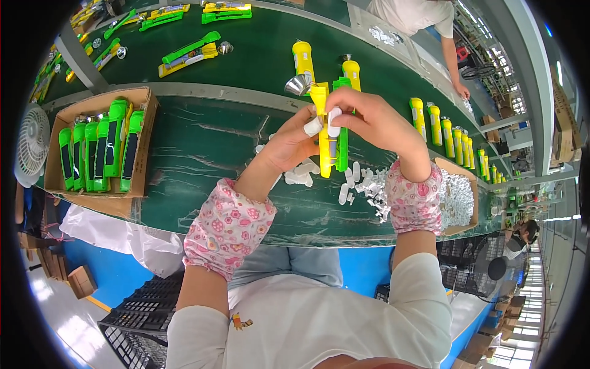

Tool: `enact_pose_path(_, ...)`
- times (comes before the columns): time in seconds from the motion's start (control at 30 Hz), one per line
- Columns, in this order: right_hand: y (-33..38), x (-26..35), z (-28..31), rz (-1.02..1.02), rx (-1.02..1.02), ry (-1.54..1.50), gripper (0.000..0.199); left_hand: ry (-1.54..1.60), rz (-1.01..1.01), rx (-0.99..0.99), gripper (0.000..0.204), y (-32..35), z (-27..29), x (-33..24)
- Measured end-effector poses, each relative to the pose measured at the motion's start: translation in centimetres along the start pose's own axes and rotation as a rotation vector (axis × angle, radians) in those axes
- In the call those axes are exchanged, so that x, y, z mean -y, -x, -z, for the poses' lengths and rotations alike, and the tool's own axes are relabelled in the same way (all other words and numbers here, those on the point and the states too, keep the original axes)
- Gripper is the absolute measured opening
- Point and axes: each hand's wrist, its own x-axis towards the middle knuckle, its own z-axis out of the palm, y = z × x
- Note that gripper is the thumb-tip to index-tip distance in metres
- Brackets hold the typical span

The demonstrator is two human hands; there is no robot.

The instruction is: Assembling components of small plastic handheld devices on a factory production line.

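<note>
White shirt (326, 317) closest on my feed, bottom center; upper middle, left hand (286, 144) grips yellow casing (325, 161), right hand (376, 120) pinches white piece (334, 125).

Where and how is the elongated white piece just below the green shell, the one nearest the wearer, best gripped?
Probably pinched mid-length across its long sides, from above: the white piece lies on the green table, narrow, with rounded ends.

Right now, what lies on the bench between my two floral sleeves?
In the head view, one cluster of loose white pieces lies nearer the left sleeve, a second cluster beside the right sleeve, both on the green tabletop.
</note>
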Motion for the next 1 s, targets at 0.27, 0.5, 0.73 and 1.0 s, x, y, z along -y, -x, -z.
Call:
enact_pose_path(0.27, -0.3, -2.4, -0.6, -0.013, -0.108, 0.051, 0.023, -0.054, -0.03, -0.131, 0.039, -0.8, 0.8, 0.7)
enact_pose_path(0.5, 2.8, -1.5, -5.1, -0.192, -0.565, 0.374, 0.062, 0.113, -0.14, -0.221, 0.037, -0.9, 0.2, 0.2)
enact_pose_path(0.73, 2.2, -5.0, -10.0, -0.151, -0.487, 0.11, 0.046, 0.117, -0.255, -0.448, 0.027, -1.3, 0.5, 0.4)
enact_pose_path(1.0, 1.6, -4.9, -10.2, -0.029, -0.544, 0.061, 0.038, 0.146, -0.369, -0.589, 0.025, -1.3, 1.1, -0.2)
